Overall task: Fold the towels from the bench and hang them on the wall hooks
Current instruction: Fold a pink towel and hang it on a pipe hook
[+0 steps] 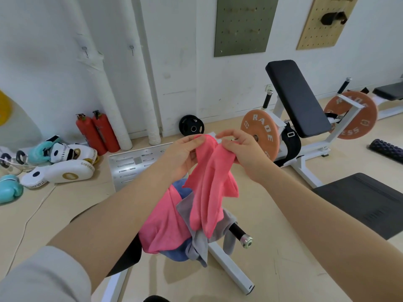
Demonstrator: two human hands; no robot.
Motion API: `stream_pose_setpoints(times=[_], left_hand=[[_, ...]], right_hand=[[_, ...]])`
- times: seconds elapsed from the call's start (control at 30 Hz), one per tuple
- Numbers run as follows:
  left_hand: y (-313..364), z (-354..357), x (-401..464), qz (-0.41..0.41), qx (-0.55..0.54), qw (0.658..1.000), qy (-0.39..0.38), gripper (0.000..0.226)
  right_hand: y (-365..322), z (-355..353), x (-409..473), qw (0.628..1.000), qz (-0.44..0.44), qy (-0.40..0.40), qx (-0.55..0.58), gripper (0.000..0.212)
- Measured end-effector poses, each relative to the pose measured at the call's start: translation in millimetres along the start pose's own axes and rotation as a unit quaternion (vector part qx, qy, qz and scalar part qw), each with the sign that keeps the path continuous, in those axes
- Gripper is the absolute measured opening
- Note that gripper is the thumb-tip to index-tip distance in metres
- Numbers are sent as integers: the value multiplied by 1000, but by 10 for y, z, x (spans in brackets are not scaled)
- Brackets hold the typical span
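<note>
While both hands lift it above the pile, the pink towel (209,182) hangs bunched in the head view: the left hand (183,155) pinches one upper edge between thumb and fingers, and the right hand (239,149) has its fingers curled onto the edge just beside it. Below, a second pink towel (163,223), a grey towel (196,243) and a blue towel (174,256) lie heaped on the bench (128,256). The step in hand looks like finding the corners; doing it well likely means sliding each pinch outward along the hem until the cloth hangs flat, then bringing corner to corner for an even fold. Two wall hooks (85,51) sit well apart from the hands, up on the white wall. Readable writing: "RADE" on the orange weight plate (259,134), part of a longer word, and "GINGPA" on a white boxing pad (58,173), whose lower edge also carries small lettering, too small to read.
</note>
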State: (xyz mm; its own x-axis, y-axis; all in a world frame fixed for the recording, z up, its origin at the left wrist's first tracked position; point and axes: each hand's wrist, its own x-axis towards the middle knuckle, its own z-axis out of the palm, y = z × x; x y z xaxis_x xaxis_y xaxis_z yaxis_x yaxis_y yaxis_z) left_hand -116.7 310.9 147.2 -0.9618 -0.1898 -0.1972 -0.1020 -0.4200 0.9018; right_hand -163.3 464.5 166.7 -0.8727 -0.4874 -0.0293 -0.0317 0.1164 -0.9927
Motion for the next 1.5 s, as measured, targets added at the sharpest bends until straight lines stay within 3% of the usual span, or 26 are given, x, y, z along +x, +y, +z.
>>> stream_pose_setpoints(times=[0.1, 0.17, 0.2, 0.27, 0.33, 0.37, 0.4, 0.53, 0.63, 0.8, 1.03, 1.1, 1.17, 1.23, 1.3, 1.37, 1.5], left_hand=[[1, 34, 33, 21, 25, 999, 22, 11], [4, 56, 26, 28, 25, 999, 10, 12], [7, 64, 18, 30, 24, 999, 8, 12], [-9, 71, 14, 36, 37, 999, 14, 12], [-39, 87, 10, 42, 51, 998, 26, 12], [-51, 96, 13, 45, 58, 997, 34, 13], [-54, 100, 17, 50, 66, 996, 39, 14], [-25, 141, -2, 58, 100, 993, 35, 15], [-23, 181, -26, 59, 122, 990, 26, 17], [-2, 156, -77, 57, 86, 995, -15, 19], [-7, 224, -184, 102, 80, 989, -69, 25], [10, 266, -200, 142, 106, 981, -73, 15], [68, 289, -222, 164, 126, 976, -64, 21], [149, 271, -231, 199, 204, 956, -66, 24], [222, 254, -238, 228, 278, 931, -67, 25], [259, 226, -218, 215, 259, 941, -26, 20], [233, 215, -140, 161, 200, 966, 24, 19]], right_hand=[[-66, -39, -83, 992, -1, -119, 29, 18], [-74, -63, -100, 981, 14, -183, 58, 31], [-67, -57, -102, 983, 9, -178, 45, 33], [-34, -17, -81, 994, -40, -70, -76, 22], [10, 10, -36, 962, -121, 70, -235, 10], [14, 22, -28, 943, -157, 103, -274, 7], [15, 20, -19, 937, -183, 103, -279, 8], [-16, 43, -39, 944, -174, -35, -277, 10], [44, 114, -7, 921, -180, 25, -345, 17], [61, 147, -6, 946, -166, 119, -253, 21], [-20, 92, -17, 954, -150, 141, -219, 40], [-50, 69, -29, 970, -134, 123, -160, 39], [-44, 56, -38, 983, -113, 95, -110, 33], [-44, 21, -48, 991, -93, 57, -76, 38], [-89, -95, -68, 996, -77, -9, -51, 28], [-145, -261, -66, 993, -57, -98, -32, 14], [-176, -406, -70, 978, -27, -209, -9, 6]])
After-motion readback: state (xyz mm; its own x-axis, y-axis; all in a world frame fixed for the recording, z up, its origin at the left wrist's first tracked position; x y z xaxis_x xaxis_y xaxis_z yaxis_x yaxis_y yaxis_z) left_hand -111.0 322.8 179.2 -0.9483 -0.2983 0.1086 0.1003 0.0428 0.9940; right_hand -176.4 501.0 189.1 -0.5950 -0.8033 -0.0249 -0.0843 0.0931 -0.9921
